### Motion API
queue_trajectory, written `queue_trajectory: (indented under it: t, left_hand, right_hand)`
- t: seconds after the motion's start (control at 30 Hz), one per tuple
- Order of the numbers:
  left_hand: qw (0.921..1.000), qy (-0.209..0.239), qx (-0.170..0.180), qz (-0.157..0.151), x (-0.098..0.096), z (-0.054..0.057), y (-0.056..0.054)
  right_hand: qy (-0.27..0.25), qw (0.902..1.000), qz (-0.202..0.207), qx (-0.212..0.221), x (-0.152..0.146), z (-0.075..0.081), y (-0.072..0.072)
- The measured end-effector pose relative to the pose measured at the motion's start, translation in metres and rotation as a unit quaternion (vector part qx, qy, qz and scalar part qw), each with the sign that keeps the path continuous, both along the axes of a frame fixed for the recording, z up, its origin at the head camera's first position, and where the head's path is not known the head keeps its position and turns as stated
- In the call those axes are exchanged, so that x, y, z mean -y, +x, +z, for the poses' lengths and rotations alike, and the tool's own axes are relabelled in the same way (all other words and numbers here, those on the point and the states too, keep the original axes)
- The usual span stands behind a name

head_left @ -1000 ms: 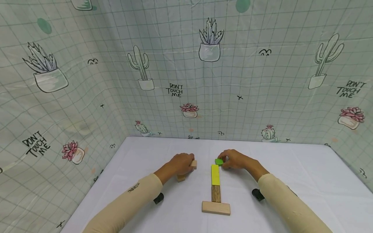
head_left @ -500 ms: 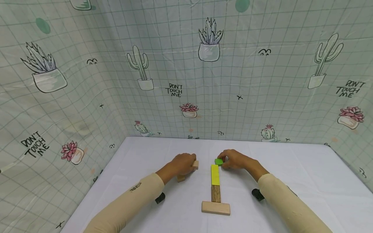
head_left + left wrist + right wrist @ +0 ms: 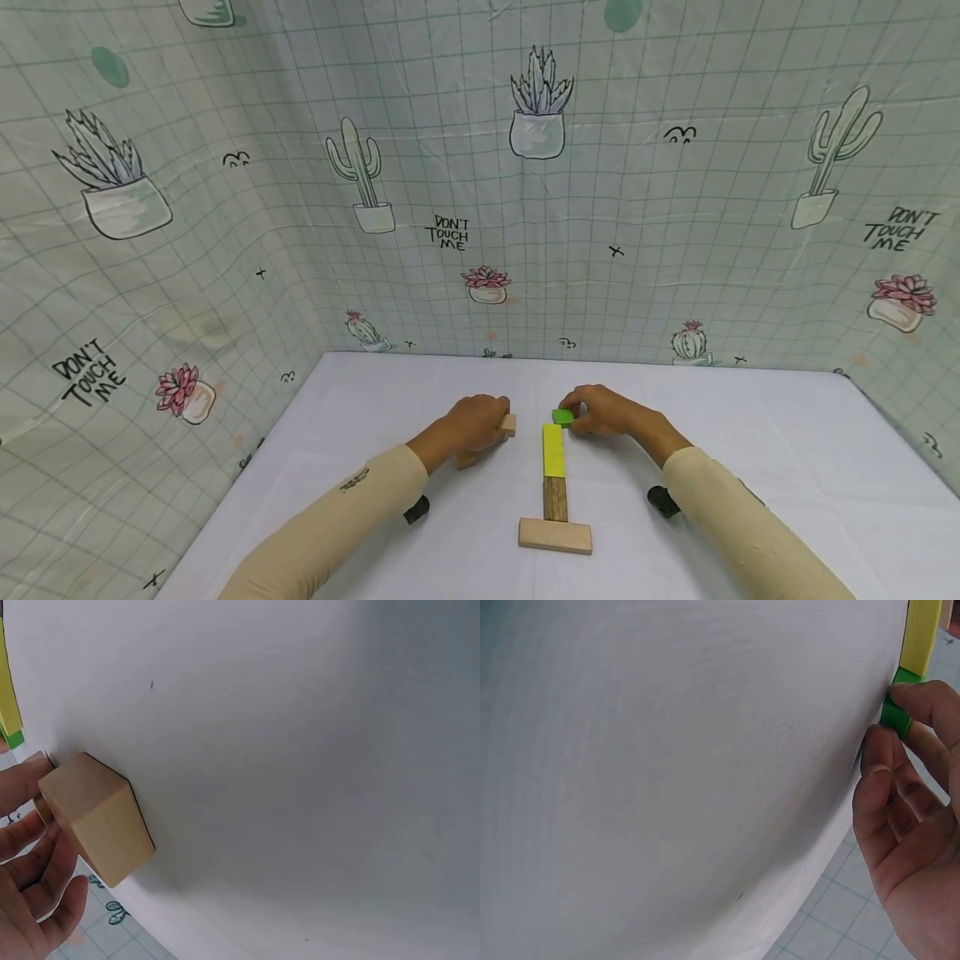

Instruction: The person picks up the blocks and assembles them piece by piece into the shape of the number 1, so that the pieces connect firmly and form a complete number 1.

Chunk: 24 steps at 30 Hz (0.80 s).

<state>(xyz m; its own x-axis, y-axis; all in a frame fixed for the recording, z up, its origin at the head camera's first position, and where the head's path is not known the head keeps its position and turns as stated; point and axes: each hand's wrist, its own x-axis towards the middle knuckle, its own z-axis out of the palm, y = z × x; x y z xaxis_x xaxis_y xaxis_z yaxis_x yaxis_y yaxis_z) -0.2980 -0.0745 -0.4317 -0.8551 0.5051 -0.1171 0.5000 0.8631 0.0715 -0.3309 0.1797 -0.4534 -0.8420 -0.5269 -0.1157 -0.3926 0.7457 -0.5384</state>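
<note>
My left hand point(image 3: 478, 421) pinches a small pale wooden block point(image 3: 509, 425) just left of the row's far end. Beside that hand, a bigger wooden block point(image 3: 112, 832) stands on the table, partly hidden by the hand in the head view. My right hand point(image 3: 603, 410) pinches a green block point(image 3: 562, 418) between thumb and fingertips. The green block lies at the far end of a yellow block point(image 3: 553, 450); the two meet in the right wrist view. Below the yellow one come a dark brown wooden block point(image 3: 556, 498) and a long pale plank point(image 3: 556, 536) set crosswise.
A white cloth covers the table point(image 3: 480, 533). Behind it rises a grid-patterned curtain point(image 3: 570, 275) printed with cacti. Black wrist-camera housings point(image 3: 663, 501) show below both forearms.
My left hand has slid slightly to the right with the small pale block, closing some of the gap to the green block. The right hand stays in place on the green block.
</note>
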Motion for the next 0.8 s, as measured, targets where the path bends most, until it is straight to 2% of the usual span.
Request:
queue_trajectory:
  t: [0.53, 0.8]
  left_hand:
    - [0.9999, -0.006, 0.010, 0.005, -0.0062, 0.0018, 0.0003]
    - [0.9999, -0.009, 0.008, -0.004, -0.0103, 0.0032, -0.0004]
  right_hand:
    - [-0.002, 1.0000, 0.001, 0.002, 0.0007, -0.0004, 0.0004]
    - [-0.001, 1.0000, -0.003, 0.005, 0.0006, 0.0005, 0.0008]
